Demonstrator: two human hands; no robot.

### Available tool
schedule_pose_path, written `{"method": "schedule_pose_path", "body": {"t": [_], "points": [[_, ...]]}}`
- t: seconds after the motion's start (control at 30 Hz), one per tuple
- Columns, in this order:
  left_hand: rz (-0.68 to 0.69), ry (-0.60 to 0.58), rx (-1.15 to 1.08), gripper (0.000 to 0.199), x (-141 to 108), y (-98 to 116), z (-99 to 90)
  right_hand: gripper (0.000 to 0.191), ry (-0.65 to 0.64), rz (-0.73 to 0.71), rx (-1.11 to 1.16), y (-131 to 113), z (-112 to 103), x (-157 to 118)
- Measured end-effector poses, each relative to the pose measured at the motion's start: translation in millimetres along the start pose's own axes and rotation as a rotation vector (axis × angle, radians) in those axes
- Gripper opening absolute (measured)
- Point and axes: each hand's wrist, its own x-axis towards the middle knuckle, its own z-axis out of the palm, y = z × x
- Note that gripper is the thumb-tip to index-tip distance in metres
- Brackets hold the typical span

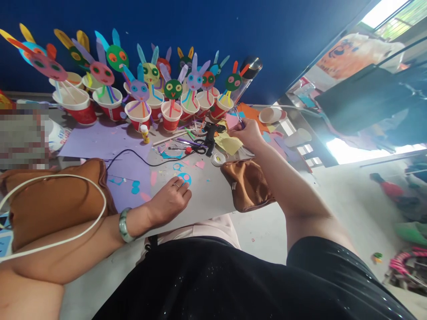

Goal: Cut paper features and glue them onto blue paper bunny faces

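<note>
At the front of the table my left hand (173, 196) has its fingers bent together on the edge of a blue paper circle (185, 178) with pink spots. The fingertips partly cover that circle. Farther back on the right, my right hand (249, 134) is closed round a slim, dark purple pen-like thing (240, 121); its exact kind is hard to make out. Under and beside that hand lie yellow paper sheets (229, 143). A black glue gun (211, 135) rests just left of it, and a roll of white tape (218, 159) sits in front.
Red-and-white paper cups (138, 116) holding several paper rabbits stand along the blue wall. Purple paper (90, 140), a small yellow glue bottle (144, 134) and scraps lie leftward. Brown cushions (63, 195) flank the work area. A tipped cup (271, 115) and a flask (245, 78) are right.
</note>
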Motion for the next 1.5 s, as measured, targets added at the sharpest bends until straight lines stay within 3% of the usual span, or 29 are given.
{"method": "schedule_pose_path", "body": {"t": [0.13,0.37,0.57,0.73,0.87,1.03,1.17,1.37,1.5], "points": [[-0.016,-0.014,-0.035,0.008,-1,0,2.1,0.041,-0.009,-0.016,-0.044,-2,-3,-2],[-0.039,0.002,-0.093,0.008,-2,1,6.1,0.034,0.103,-0.018,0.003,7,-11,-6],[-0.007,0.021,-0.012,0.006,-2,0,4.4,0.043,0.023,0.128,0.266,11,-25,-23],[0.011,0.057,0.045,0.008,0,0,1.9,0.057,-0.044,0.261,0.52,-2,-31,-35],[-0.002,0.058,0.006,0.008,2,-1,1.2,0.054,-0.182,0.293,0.653,-21,-25,-48],[-0.036,0.049,-0.042,0.008,3,-3,-2.8,0.065,-0.353,0.311,0.756,-44,-2,-74],[-0.13,0.092,-0.345,0.015,5,-6,-8.8,0.072,-0.514,0.341,0.829,-58,19,-99],[-0.63,0.26,-1.222,0.029,14,-11,-18.1,0.064,-0.726,0.291,0.868,-70,47,-129],[-0.787,0.284,-1.553,0.039,21,-15,-29.8,0.062,-0.818,0.284,0.873,-75,59,-140]]}}
